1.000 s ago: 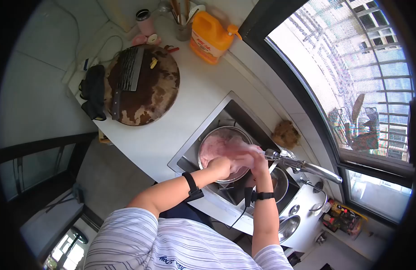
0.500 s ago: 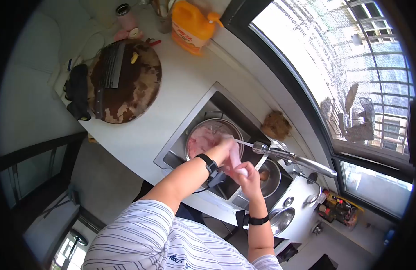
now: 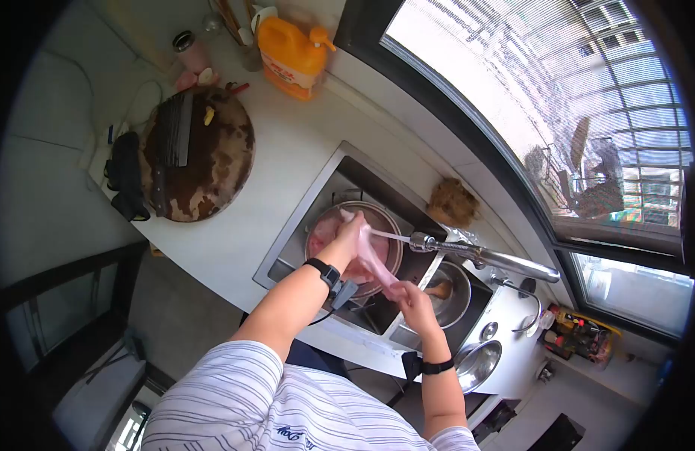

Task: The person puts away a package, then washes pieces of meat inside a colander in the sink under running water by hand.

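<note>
The pink meat has just been drawn out longer between the parted hands, apparently exposing more surface to rinsing; left hand grips it over the bowl, right hand its lower end, beneath the faucet's stream, in the sink.

Pink meat between left hand and right hand, above bowl

Glaring window, warped dark edges, corners apparently soft
</note>
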`<state>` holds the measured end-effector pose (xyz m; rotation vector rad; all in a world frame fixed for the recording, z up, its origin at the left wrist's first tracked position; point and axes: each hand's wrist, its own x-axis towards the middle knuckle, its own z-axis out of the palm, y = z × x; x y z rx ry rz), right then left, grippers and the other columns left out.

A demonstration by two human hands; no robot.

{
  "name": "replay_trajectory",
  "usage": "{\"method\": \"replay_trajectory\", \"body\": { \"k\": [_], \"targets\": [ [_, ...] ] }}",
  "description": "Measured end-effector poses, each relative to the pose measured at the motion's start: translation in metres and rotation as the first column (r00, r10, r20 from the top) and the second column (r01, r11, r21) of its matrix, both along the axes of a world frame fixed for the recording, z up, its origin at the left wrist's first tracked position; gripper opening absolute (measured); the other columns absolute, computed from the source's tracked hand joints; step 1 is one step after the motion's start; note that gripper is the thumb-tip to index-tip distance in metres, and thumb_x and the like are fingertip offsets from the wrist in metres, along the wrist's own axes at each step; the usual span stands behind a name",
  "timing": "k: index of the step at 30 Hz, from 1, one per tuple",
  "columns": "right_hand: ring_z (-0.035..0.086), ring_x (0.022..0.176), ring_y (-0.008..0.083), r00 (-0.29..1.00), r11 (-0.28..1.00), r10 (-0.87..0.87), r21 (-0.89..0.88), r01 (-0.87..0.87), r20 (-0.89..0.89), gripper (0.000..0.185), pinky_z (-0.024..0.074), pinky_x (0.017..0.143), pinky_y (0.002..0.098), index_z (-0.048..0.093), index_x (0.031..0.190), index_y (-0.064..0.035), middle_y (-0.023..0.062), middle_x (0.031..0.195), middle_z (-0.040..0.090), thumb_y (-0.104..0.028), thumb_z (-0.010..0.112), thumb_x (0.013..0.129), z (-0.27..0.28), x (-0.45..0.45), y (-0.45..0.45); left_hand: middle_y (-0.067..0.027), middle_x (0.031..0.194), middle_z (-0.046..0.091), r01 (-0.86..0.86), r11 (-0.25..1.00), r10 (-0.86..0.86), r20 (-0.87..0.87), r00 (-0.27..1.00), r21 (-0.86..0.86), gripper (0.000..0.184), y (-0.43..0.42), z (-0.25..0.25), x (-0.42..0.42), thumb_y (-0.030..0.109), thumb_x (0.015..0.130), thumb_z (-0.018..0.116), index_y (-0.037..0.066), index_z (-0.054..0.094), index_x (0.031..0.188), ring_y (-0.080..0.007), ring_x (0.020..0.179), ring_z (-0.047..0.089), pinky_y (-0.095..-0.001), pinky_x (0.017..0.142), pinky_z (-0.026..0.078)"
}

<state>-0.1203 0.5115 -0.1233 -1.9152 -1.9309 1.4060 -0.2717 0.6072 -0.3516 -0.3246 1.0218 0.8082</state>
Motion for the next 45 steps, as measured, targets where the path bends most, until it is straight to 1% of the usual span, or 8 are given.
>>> {"method": "replay_trajectory", "body": {
  "k": [5,16,22,29,31,35,37,45],
  "targets": [
    [0.051,0.098,0.0148,0.761,0.866,-0.425,0.024,0.500,-0.490,0.050,0.0422,0.082,0.0252,0.041,0.123,-0.0035,0.0083,0.118,0.050,0.008,0.050,0.075,-0.017,-0.004,0.051,-0.0077,0.080,0.059,0.023,0.993,-0.030,0.052,0.998,0.114,0.032,-0.026,-0.014,-0.003,0.037,0.084,0.056,0.006,0.055,0.094,-0.0233,0.066,0.057,-0.0401,0.054,0.047],
    [0.054,0.101,0.0233,0.398,0.819,-0.514,-0.298,0.491,-0.760,0.040,0.0444,0.086,0.0351,0.045,0.110,-0.0042,0.0133,0.109,0.054,0.003,0.049,0.071,-0.005,-0.019,0.011,-0.0072,0.065,0.054,0.318,0.934,-0.207,-0.479,0.853,0.163,0.009,-0.047,0.039,0.013,0.002,0.069,0.049,0.006,0.052,0.075,-0.0221,0.064,0.058,-0.0331,0.053,0.044],
    [0.046,0.114,0.0236,0.093,0.445,-0.875,-0.714,0.541,-0.475,0.048,0.0375,0.093,0.0351,0.038,0.129,-0.0138,0.0087,0.126,0.046,-0.034,0.050,0.086,-0.079,-0.022,0.005,-0.0229,0.079,0.059,0.745,0.546,-0.114,-0.847,0.520,0.384,0.024,-0.050,0.081,0.036,0.025,0.081,0.043,0.004,0.055,0.083,-0.0382,0.079,0.060,-0.0461,0.066,0.045],
    [0.053,0.087,0.0178,-0.065,0.689,-0.723,-0.725,0.001,-0.688,0.014,0.0456,0.078,0.0321,0.052,0.092,-0.0064,0.0032,0.090,0.055,-0.018,0.046,0.088,-0.208,0.013,0.027,-0.0198,0.083,0.062,0.992,0.123,-0.132,-0.989,0.058,0.042,0.019,-0.066,0.141,0.012,0.019,0.079,0.053,0.003,0.058,0.090,-0.0355,0.079,0.061,-0.0436,0.069,0.049],
    [0.054,0.086,0.0185,0.051,0.455,-0.884,-0.832,0.319,-0.464,0.014,0.0469,0.077,0.0328,0.054,0.092,-0.0051,0.0050,0.091,0.056,-0.016,0.046,0.089,-0.161,-0.009,0.034,-0.0196,0.082,0.061,0.988,0.107,0.023,-0.994,0.107,0.108,0.018,-0.080,0.118,0.009,0.017,0.077,0.057,0.002,0.058,0.087,-0.0326,0.074,0.061,-0.0401,0.066,0.049],
    [0.055,0.094,0.0214,-0.064,0.440,-0.864,-0.811,0.387,-0.499,0.034,0.0460,0.083,0.0340,0.051,0.114,-0.0048,0.0093,0.103,0.057,-0.026,0.053,0.087,-0.160,-0.021,0.032,-0.0109,0.092,0.060,0.564,0.807,-0.188,-0.828,0.529,0.177,0.023,-0.085,0.101,0.001,0.017,0.078,0.059,0.004,0.057,0.096,-0.0191,0.083,0.059,-0.0326,0.069,0.049],
    [0.051,0.104,0.0280,0.030,0.435,-0.869,-0.735,0.521,-0.493,0.041,0.0401,0.093,0.0408,0.044,0.121,0.0000,0.0135,0.114,0.053,-0.027,0.045,0.091,-0.114,-0.048,0.035,-0.0096,0.093,0.059,0.149,0.989,-0.149,-0.074,0.986,-0.001,0.022,-0.070,0.118,-0.005,0.021,0.079,0.058,0.005,0.056,0.095,-0.0191,0.085,0.058,-0.0334,0.073,0.049],
    [0.046,0.114,0.0205,0.274,0.597,-0.796,-0.622,0.507,-0.540,0.044,0.0378,0.094,0.0313,0.042,0.127,-0.0052,0.0094,0.126,0.046,-0.024,0.051,0.087,-0.053,-0.057,0.008,-0.0072,0.078,0.061,-0.098,0.965,-0.081,0.633,0.770,0.243,0.006,-0.053,0.030,0.017,0.014,0.076,0.058,0.008,0.058,0.076,-0.0220,0.075,0.059,-0.0343,0.070,0.049]
  ]
}}
